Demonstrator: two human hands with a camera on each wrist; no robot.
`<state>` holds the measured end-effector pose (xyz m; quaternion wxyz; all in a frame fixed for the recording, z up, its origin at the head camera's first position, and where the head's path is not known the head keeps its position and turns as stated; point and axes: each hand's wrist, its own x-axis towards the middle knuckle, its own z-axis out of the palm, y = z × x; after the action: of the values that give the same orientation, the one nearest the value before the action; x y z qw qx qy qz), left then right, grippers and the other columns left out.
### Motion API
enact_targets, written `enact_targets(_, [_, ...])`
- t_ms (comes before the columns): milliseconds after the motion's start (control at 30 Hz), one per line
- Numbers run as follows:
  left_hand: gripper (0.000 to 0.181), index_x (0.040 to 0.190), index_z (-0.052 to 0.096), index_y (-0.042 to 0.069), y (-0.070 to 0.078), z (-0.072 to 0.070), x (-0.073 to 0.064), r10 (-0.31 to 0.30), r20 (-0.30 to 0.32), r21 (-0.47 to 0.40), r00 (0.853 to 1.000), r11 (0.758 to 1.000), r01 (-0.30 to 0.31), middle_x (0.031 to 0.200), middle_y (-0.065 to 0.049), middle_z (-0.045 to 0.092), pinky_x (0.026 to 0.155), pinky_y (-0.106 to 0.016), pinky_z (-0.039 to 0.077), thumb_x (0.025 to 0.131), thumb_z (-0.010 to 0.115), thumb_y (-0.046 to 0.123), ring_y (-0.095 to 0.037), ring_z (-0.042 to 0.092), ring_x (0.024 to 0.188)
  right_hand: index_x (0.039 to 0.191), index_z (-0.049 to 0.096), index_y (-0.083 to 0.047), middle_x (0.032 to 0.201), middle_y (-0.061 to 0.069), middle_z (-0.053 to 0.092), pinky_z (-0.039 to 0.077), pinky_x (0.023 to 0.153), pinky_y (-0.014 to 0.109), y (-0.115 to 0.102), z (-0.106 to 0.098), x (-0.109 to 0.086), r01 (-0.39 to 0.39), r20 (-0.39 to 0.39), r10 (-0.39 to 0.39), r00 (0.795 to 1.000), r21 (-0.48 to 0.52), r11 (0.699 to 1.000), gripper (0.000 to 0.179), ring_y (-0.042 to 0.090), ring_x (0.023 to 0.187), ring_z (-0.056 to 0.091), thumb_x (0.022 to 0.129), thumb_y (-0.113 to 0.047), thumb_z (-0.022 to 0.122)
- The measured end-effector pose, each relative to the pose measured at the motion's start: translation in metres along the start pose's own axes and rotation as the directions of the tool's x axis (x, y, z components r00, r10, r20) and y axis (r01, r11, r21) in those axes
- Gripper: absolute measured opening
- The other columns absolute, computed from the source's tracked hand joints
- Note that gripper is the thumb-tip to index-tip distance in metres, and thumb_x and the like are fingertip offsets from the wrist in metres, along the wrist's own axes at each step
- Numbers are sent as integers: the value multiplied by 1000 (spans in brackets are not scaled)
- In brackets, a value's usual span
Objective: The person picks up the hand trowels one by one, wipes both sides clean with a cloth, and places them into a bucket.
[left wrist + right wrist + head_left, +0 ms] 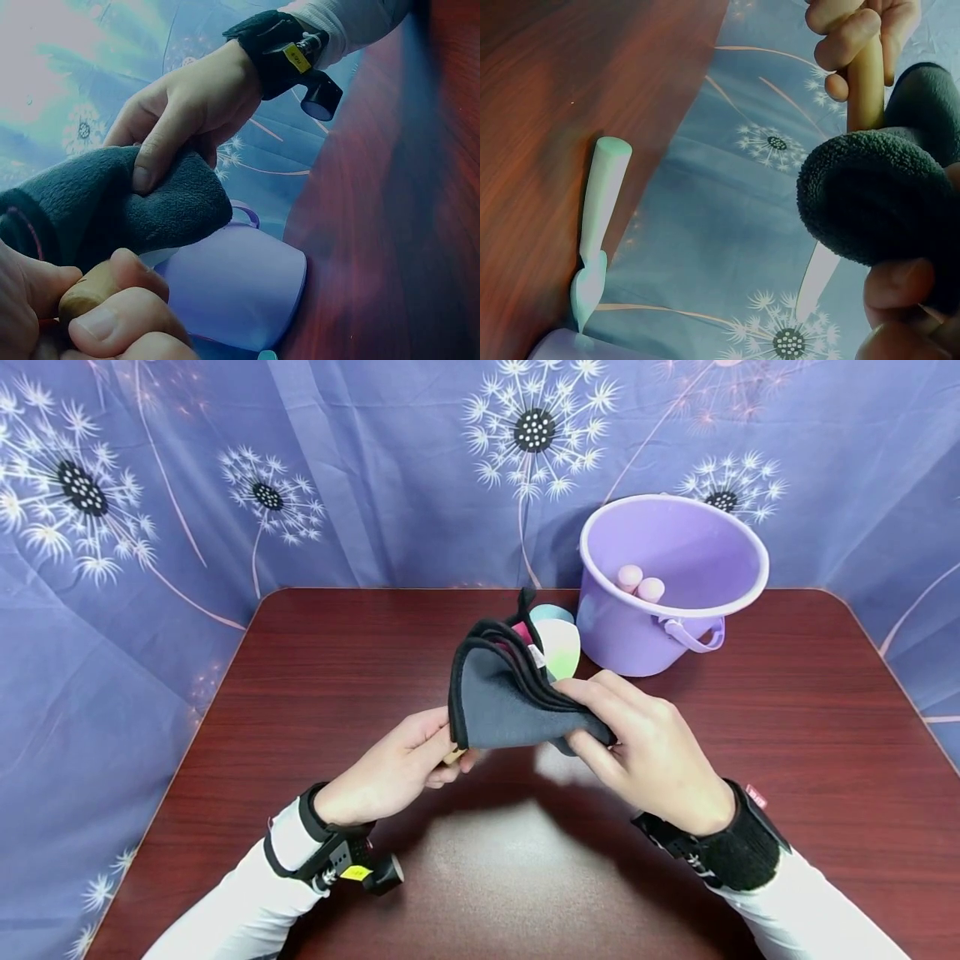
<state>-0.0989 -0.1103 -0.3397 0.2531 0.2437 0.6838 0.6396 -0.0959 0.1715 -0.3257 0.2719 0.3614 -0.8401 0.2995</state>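
A folded grey cloth [506, 702] with black edging is up off the table in front of me. My right hand [660, 752] grips it at its right side, thumb below and fingers on top. My left hand [401, 764] holds a round wooden handle [865, 90], fingers curled about it. Past the cloth a pale white-green blade [561, 647] sticks out, seemingly in line with the handle; the cloth covers the part between. What kind of tool it is cannot be made out.
At the back right stands a purple bucket [626, 647] with two pink rounded ends [639, 583] inside. A mint-green tool [604, 199] lies on the dark red wood table [315, 668] beside the bucket. Behind hangs a blue dandelion-print cloth [405, 468].
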Motion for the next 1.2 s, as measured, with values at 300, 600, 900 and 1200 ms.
enact_targets(300, [31,91,43,1,2,-2,1,49,10,-158,999,986,-47,66,-10,26,52,-27,23,111,34,23,-18,25,54,120,68,-7,102,0,64,46,67,25,2,-2,7,111,-32,-111,993,28,993,35,9,85,59,86,-4,58])
enact_targets(600, [33,96,45,-5,4,-7,0,33,26,-224,999,974,-26,74,-11,36,50,-25,18,111,32,22,-15,23,54,119,69,-8,106,6,63,46,63,29,15,-5,6,119,-44,-122,992,-68,991,39,13,84,58,88,-4,46])
enact_targets(900, [30,100,46,-5,9,-23,-3,25,93,-184,995,983,-8,76,-8,32,52,-27,20,111,32,19,-16,23,57,118,68,-4,107,11,62,46,77,34,32,-12,6,84,-67,-90,994,-85,993,36,20,92,58,89,-3,47])
enact_targets(1200, [31,116,54,2,14,-41,-9,-8,132,47,991,999,2,77,-12,39,52,-26,25,111,33,23,-20,30,57,119,66,0,110,13,62,41,87,26,36,-20,7,20,-86,-23,996,-37,999,33,23,98,56,86,4,61])
